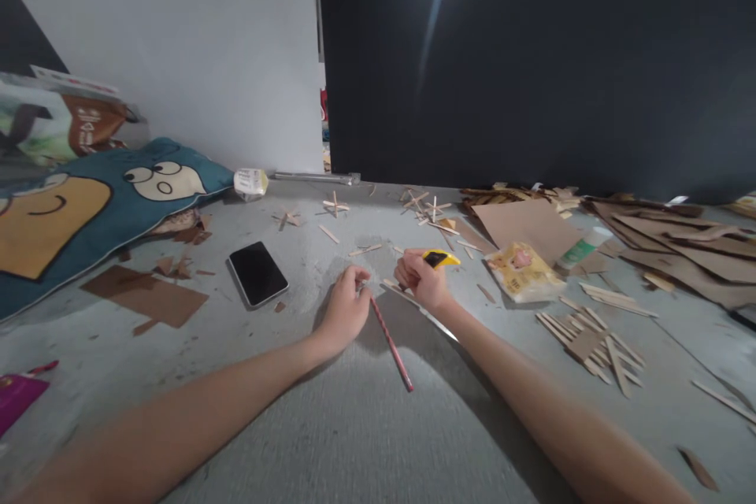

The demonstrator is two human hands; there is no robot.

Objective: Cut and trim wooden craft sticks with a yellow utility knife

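My right hand (420, 279) is closed around a yellow and black utility knife (442, 258), low over the grey table. Under that hand and wrist runs a thin, pale, ruler-like strip (434, 320). My left hand (347, 305) rests on the table to the left, its fingers curled in toward the thumb; what they pinch, if anything, I cannot make out. A reddish pencil (391, 345) lies on the table with its far end close to my left thumb. Just beyond my hands are thin wooden sticks (366, 250).
A black phone (258, 274), cut cardboard (147, 295) and a blue cushion (171, 181) lie left. To the right are a yellow packet (523, 272), a glue stick (583, 248), bundled wooden sticks (591, 346) and stacked cardboard (679, 244). A dark panel (531, 63) stands behind.
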